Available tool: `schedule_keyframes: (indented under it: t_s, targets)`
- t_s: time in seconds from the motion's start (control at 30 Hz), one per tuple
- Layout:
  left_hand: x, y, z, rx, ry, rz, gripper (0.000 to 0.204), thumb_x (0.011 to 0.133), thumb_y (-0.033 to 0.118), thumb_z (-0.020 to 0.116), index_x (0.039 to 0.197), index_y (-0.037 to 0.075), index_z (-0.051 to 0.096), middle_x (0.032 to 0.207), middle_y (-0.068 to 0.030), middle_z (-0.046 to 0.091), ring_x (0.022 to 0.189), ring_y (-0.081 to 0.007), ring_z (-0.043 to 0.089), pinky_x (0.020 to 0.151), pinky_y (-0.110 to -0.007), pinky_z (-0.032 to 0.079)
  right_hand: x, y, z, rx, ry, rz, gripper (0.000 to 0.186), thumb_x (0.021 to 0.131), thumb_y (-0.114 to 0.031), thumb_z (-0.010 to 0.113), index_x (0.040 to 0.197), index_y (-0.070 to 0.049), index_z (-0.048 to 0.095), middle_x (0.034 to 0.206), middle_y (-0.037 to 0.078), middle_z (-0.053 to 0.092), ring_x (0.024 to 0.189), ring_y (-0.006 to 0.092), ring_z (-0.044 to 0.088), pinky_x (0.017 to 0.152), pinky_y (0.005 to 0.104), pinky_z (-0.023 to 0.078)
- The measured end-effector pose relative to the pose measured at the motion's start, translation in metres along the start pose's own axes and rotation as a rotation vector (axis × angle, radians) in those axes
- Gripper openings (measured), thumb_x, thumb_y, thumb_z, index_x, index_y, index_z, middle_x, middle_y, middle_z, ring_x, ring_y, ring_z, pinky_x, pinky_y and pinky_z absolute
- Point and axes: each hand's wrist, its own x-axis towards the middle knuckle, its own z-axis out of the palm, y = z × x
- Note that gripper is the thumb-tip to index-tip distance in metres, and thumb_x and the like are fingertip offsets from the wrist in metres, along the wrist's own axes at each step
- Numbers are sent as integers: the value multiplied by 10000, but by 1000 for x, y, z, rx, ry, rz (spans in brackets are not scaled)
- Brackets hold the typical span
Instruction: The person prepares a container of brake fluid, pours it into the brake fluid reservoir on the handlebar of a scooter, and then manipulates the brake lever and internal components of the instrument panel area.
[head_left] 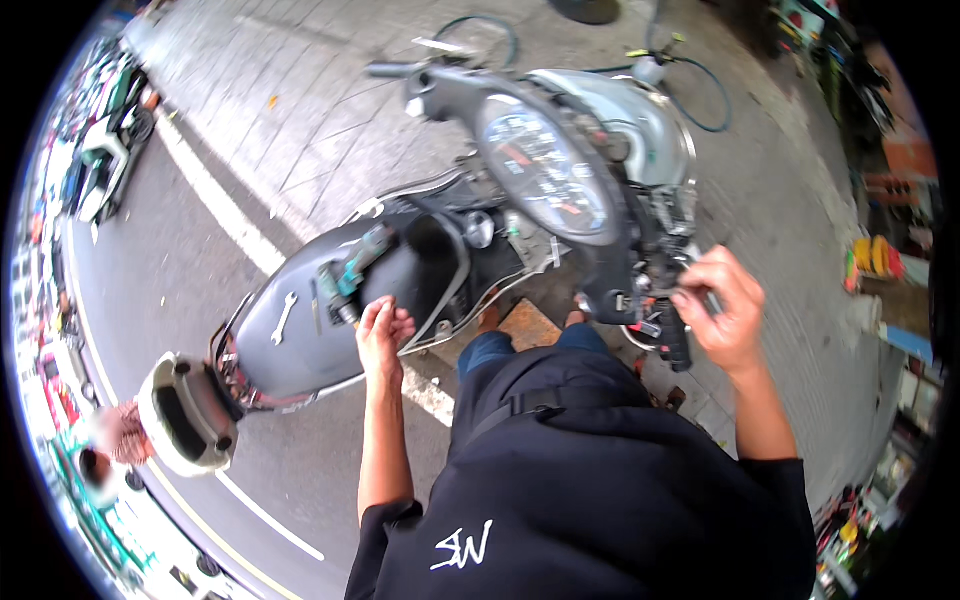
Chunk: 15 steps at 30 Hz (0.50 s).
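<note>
A partly stripped scooter stands before me, its speedometer cluster (545, 170) uncovered at the top of the handlebar. My right hand (728, 308) is closed in a pinch beside the right handlebar grip (676, 345); a small dark piece shows at its fingers, too blurred to name. My left hand (384, 335) is over the edge of the black seat (285, 345), fingers curled together; what they hold, if anything, cannot be made out. Just beyond it, a teal cordless drill (368, 255) lies on the scooter. An open-end wrench (286, 318) rests on the seat.
Exposed wiring and brackets (665, 225) surround the handlebar. A grey-white front panel (605, 115) is beyond the cluster. A hose (715, 105) lies on the pavement. At left, a car (190, 415) and a person (120, 440) are on the road; parked scooters (110, 150) stand farther off.
</note>
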Motion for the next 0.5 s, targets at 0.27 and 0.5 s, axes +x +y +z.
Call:
schedule_keyframes:
  t_s: [0.27,0.5]
  targets:
    - [68,-39,-126,381,164,185,171,990,200,642,1045,43,678,832,-21,677,731,-94,617,628,-244,493,12,-57,74,113,-252,-42,279,739,-17,781,720,-55,505,718,86,584,624,246,574,551,350,438]
    - [109,-23,-214,728,568,369,161,926,171,678,1013,41,715,868,-81,721,773,-181,659,769,-332,526,24,-86,113,20,-290,-7,299,720,-31,796,720,-49,498,707,74,569,610,249,557,537,356,416]
